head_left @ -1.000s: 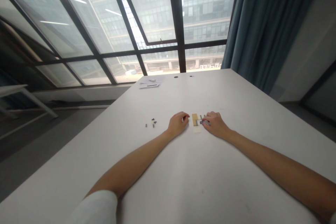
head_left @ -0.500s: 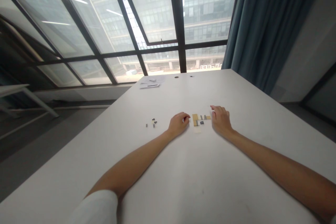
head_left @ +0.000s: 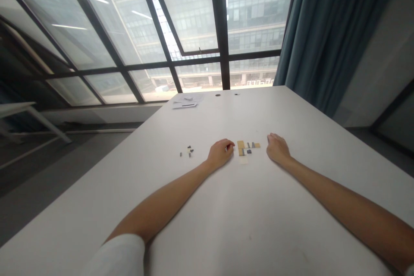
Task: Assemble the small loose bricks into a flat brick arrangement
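My left hand (head_left: 221,152) rests on the white table, its fingers loosely curled with thumb and forefinger forming a small loop. Nothing shows in that loop. Just right of it lies a flat group of small yellow toy-brick plates (head_left: 240,145), with small grey pieces (head_left: 253,145) among them. A dark piece (head_left: 249,152) lies below these, and a pale cream square (head_left: 243,161) sits at the near edge. To the right of the group, apart from it, my right hand (head_left: 278,148) is closed, fingers curled inward. Whatever it may hold is hidden.
Several small dark and grey pieces (head_left: 191,151) lie left of my left hand. Papers with a dark pen-like item (head_left: 186,105) are at the far left of the table (head_left: 207,207). Windows stand behind, with a blue curtain (head_left: 304,34) at the right.
My right hand has moved a little to the right, away from the yellow plates, and its fingers have drawn together. The left hand has stayed in place.
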`<state>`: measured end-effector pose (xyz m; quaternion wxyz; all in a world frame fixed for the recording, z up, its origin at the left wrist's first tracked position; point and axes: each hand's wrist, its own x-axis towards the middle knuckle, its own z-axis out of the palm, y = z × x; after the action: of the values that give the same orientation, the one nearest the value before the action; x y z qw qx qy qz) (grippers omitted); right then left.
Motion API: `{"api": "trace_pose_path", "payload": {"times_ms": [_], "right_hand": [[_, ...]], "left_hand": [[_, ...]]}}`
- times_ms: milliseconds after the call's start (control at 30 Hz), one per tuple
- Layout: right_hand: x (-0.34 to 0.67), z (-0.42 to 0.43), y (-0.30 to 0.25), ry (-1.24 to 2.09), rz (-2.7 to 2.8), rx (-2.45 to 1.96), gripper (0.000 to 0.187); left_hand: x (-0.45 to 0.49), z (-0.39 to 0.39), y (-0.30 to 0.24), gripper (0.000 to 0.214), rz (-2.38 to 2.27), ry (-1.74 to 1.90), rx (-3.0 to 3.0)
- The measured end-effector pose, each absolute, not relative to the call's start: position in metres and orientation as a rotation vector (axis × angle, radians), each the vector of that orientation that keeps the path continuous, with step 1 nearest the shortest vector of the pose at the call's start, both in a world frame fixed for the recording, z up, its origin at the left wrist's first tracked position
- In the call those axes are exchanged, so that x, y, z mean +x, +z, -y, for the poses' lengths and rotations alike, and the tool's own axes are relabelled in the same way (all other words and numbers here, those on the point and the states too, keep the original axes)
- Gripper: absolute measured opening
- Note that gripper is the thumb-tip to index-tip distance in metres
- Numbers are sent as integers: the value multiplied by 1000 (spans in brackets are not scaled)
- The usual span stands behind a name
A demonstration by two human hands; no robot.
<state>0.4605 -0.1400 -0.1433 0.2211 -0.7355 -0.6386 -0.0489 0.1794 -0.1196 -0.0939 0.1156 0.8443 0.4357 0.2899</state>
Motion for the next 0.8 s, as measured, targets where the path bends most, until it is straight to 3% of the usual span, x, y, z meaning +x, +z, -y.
{"api": "trace_pose_path", "payload": {"times_ms": [800], "right_hand": [[457,139,-140,-158,1879,-2074,48]], "left_hand": [[179,113,-103,26,-1426,675,2501]]}}
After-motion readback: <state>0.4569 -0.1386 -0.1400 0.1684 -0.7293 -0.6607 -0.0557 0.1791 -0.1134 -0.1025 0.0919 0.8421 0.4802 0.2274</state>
